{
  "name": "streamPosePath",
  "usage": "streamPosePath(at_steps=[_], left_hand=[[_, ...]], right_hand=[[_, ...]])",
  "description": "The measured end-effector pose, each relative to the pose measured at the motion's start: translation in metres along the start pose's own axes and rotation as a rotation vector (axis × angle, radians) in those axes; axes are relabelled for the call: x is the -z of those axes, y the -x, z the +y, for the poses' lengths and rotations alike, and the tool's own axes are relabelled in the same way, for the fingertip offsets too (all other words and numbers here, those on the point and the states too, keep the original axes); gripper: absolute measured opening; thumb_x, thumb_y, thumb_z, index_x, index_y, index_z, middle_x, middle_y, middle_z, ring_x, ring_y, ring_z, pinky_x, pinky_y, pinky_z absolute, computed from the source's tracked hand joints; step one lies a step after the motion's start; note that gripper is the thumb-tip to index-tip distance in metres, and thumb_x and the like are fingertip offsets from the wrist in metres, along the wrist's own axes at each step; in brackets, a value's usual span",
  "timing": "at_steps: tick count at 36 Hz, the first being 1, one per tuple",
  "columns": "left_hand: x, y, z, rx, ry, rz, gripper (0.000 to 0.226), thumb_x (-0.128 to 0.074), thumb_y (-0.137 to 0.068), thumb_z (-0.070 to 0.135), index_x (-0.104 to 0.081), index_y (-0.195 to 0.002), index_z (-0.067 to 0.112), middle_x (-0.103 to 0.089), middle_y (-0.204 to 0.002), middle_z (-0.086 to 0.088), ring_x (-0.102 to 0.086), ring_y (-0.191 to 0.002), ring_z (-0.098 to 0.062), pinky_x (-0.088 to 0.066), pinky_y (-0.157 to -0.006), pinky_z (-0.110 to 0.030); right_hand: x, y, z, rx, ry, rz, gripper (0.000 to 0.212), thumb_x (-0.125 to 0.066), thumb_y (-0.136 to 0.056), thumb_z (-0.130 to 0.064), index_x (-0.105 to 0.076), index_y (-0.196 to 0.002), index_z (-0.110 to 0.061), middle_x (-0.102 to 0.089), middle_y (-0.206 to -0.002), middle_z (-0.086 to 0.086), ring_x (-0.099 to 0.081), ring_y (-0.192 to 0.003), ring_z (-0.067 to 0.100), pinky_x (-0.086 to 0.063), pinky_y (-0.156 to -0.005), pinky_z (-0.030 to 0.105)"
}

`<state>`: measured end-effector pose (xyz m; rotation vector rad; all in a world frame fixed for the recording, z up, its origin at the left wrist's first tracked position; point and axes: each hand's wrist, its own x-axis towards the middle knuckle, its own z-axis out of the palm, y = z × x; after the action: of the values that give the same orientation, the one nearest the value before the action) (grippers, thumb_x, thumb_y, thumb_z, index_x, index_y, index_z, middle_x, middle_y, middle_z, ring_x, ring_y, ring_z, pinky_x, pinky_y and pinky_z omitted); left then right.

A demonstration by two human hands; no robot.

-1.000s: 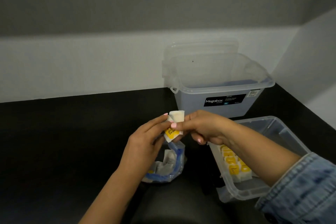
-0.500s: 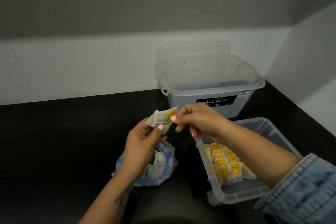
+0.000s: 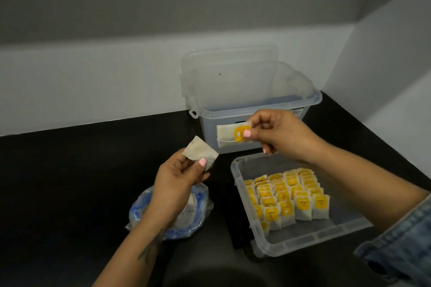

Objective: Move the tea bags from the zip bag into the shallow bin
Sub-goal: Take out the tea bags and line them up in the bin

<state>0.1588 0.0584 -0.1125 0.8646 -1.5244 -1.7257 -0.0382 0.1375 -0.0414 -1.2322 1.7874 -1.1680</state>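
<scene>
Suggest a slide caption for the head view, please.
Each hand pinches a tea bag above the shallow bin.

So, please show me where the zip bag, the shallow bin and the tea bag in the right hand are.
zip bag [image 3: 200,211]: head view, crumpled right side.
shallow bin [image 3: 310,237]: head view, near rim.
tea bag in the right hand [image 3: 225,135]: head view, white paper left of the tag.

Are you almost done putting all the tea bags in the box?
Lots are done: rows of yellow-tagged tea bags already stand in the shallow bin. Right now the left hand pinches one tea bag and the right hand pinches another, both still in the air. A few seem left in the zip bag, though the arm hides most of it.
</scene>
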Motion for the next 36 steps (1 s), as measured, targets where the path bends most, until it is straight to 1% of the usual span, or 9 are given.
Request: streamPosePath(at_steps=[4, 9, 12, 16, 18, 24, 30, 33, 36], left_hand=[[-0.007, -0.002, -0.001, -0.028, -0.006, 0.016, 0.029, -0.056, -0.089, 0.007, -0.059, -0.111, 0.026, -0.07, -0.104, 0.003, -0.067, -0.097, -0.008, -0.056, -0.074, -0.019], [-0.019, -0.004, -0.002, -0.051, -0.027, 0.019, 0.029, -0.056, -0.089, 0.007, -0.059, -0.105, 0.031, -0.07, -0.101, 0.006, -0.068, -0.096, -0.008, -0.056, -0.072, -0.018], [-0.027, -0.003, -0.004, -0.059, -0.038, 0.013, 0.028, -0.056, -0.089, 0.006, -0.06, -0.104, 0.03, -0.071, -0.102, 0.004, -0.067, -0.098, -0.012, -0.056, -0.074, -0.02], [-0.033, -0.001, -0.004, -0.065, -0.02, -0.001, 0.028, -0.056, -0.089, 0.004, -0.061, -0.102, 0.029, -0.073, -0.096, 0.007, -0.068, -0.096, -0.011, -0.055, -0.071, -0.018], [-0.036, 0.001, -0.003, -0.067, -0.013, -0.003, 0.028, -0.055, -0.089, 0.003, -0.061, -0.101, 0.028, -0.073, -0.094, 0.008, -0.068, -0.094, -0.009, -0.055, -0.07, -0.016], [-0.043, 0.006, -0.001, -0.07, -0.018, 0.003, 0.027, -0.056, -0.088, 0.003, -0.059, -0.103, 0.026, -0.071, -0.096, 0.007, -0.068, -0.092, -0.007, -0.055, -0.069, -0.015], [-0.045, 0.008, -0.002, -0.063, -0.025, 0.006, 0.028, -0.056, -0.088, 0.003, -0.059, -0.099, 0.029, -0.072, -0.089, 0.013, -0.068, -0.09, -0.004, -0.055, -0.068, -0.015], [-0.045, 0.008, -0.003, -0.055, -0.016, 0.003, 0.027, -0.057, -0.087, 0.004, -0.06, -0.101, 0.027, -0.071, -0.095, 0.007, -0.068, -0.092, -0.006, -0.055, -0.07, -0.016], [-0.047, 0.007, -0.005, -0.048, -0.027, -0.009, 0.027, -0.057, -0.087, 0.005, -0.061, -0.106, 0.023, -0.071, -0.101, 0.002, -0.068, -0.095, -0.01, -0.056, -0.074, -0.02]], right_hand=[[0.039, 0.013, 0.005, -0.021, 0.18, -0.1, 0.006, -0.071, -0.082, -0.014, -0.065, -0.08, -0.017, -0.065, -0.058, -0.01, -0.051, -0.045, 0.002, -0.043, -0.046, 0.014], [0.063, 0.026, 0.021, -0.107, 0.733, -0.282, 0.013, -0.075, -0.079, -0.025, -0.066, -0.076, -0.033, -0.065, -0.071, -0.015, -0.06, -0.067, -0.005, -0.044, -0.062, 0.011], [0.063, 0.034, 0.038, -0.192, 0.961, -0.417, 0.006, -0.072, -0.083, -0.027, -0.069, -0.088, -0.03, -0.063, -0.078, -0.017, -0.059, -0.077, -0.001, -0.048, -0.076, 0.016], [0.057, 0.042, 0.067, -0.18, 1.199, -0.523, 0.013, -0.067, -0.085, -0.028, -0.068, -0.098, -0.026, -0.059, -0.085, -0.014, -0.057, -0.086, 0.005, -0.048, -0.078, 0.023], [0.055, 0.044, 0.082, -0.182, 1.241, -0.558, 0.011, -0.066, -0.085, -0.026, -0.067, -0.096, -0.027, -0.057, -0.087, -0.011, -0.057, -0.091, 0.009, -0.048, -0.08, 0.024], [0.047, 0.045, 0.11, -0.073, 1.348, -0.534, 0.009, -0.06, -0.087, -0.022, -0.065, -0.094, -0.025, -0.061, -0.091, -0.005, -0.052, -0.083, 0.009, -0.045, -0.075, 0.023], [0.04, 0.046, 0.116, 0.018, 1.415, -0.545, 0.011, -0.057, -0.088, -0.021, -0.064, -0.096, -0.023, -0.053, -0.086, -0.005, -0.049, -0.081, 0.011, -0.042, -0.073, 0.025], [0.039, 0.047, 0.116, 0.062, 1.419, -0.54, 0.009, -0.055, -0.089, -0.02, -0.062, -0.093, -0.024, -0.051, -0.084, -0.005, -0.048, -0.08, 0.011, -0.041, -0.073, 0.025], [0.04, 0.049, 0.114, 0.063, 1.408, -0.532, 0.01, -0.056, -0.088, -0.022, -0.05, -0.083, -0.028, -0.045, -0.075, -0.008, -0.045, -0.076, 0.011, -0.038, -0.07, 0.024]])
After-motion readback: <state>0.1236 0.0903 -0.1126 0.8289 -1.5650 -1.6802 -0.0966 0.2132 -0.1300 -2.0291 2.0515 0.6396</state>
